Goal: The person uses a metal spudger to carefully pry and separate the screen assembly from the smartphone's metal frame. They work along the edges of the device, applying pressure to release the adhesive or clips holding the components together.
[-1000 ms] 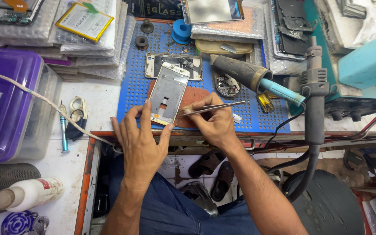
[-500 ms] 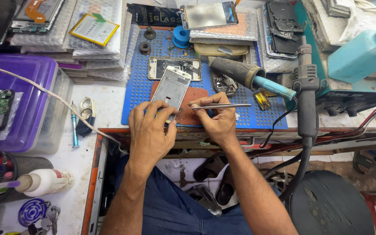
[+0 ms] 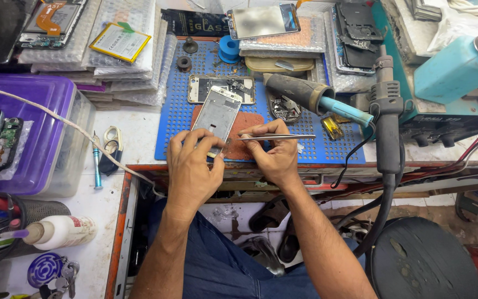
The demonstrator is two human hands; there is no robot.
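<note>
Holding steady at the front edge of the blue perforated mat (image 3: 316,152), both hands are on the job. The silver phone frame (image 3: 217,117) lies tilted on a reddish-brown pad (image 3: 247,133) near the mat's front edge, its lower end propped up by the left hand (image 3: 192,169), whose fingers curl around that end and grip it. The right hand (image 3: 272,155) is closed on a pair of metal tweezers (image 3: 278,136), pinched between thumb and forefinger; the tweezers lie nearly level, and the end by the frame's lower corner is hidden behind the fingers, so contact there cannot be told.

Just behind the frame rests a second phone chassis (image 3: 233,86), lying flat with its insides showing. To its right, a dark-handled tool with a light blue tip (image 3: 311,95) lies slanted across the mat, and a small round part (image 3: 284,108) sits beneath it. At the mat's back edge stands a blue spool (image 3: 229,49).

Off the mat's right edge, a black hot-air handle (image 3: 387,116) hangs upright, its hose dropping below the bench. Off the left edge, small scissors (image 3: 109,147) and a blue pen-like tool (image 3: 96,166) lie on the white bench top, with a purple plastic box (image 3: 45,127) at the far left and a white squeeze bottle (image 3: 59,231) near the front left corner.
</note>
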